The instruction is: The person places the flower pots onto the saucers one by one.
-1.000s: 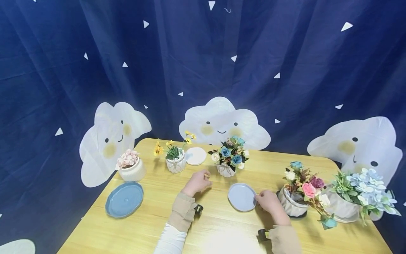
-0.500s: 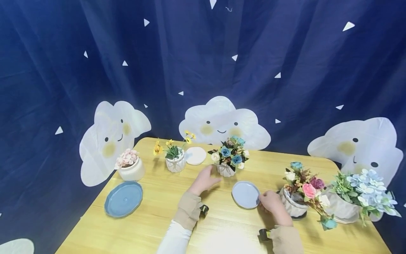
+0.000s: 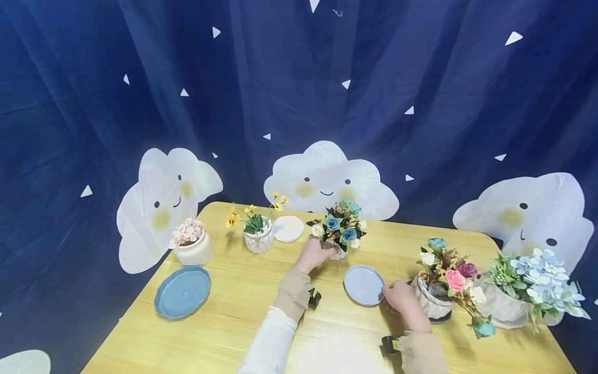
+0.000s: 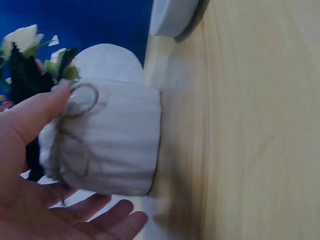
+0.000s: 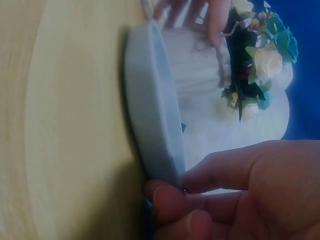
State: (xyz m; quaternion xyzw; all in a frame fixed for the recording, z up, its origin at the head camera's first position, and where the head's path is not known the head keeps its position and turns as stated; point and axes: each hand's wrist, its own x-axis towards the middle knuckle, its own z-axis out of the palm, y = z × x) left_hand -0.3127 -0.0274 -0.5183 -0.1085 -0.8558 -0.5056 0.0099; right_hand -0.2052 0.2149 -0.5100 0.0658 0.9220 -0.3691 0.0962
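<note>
Presently, the white pot (image 4: 115, 142) stands upright on the table (image 3: 229, 317), just beyond the small pale plate (image 3: 363, 285). The left hand (image 3: 315, 254) is wrapped around the pot, thumb across the front near the rim, fingers passing around the opposite side; contact pressure at the fingertips cannot be told. The right hand (image 3: 400, 297) pinches the plate's right edge between thumb and fingers. The pot is probably ceramic: rigid, moderately heavy for its size and liable to chip if knocked. Its fluted wall should offer fair purchase; support it by the body, and do not use the twine (image 4: 57, 150) or the blue roses (image 3: 349, 235) as a lifting point. The blooms are likely light and flexible but may make the pot top-heavy. The plate appears light, stiff and smooth; hold it by the raised rim and keep it level, since a one-sided pinch may slip. To the left of the pot, the round white plate (image 3: 287, 229) and the yellow-flower pot (image 3: 258, 241) limit sideways clearance. The mixed-rose pot (image 3: 431, 301) stands just beside the right hand and restricts its outward movement. The blue tray (image 3: 183, 292) lies well apart, toward the table's left edge.
</note>
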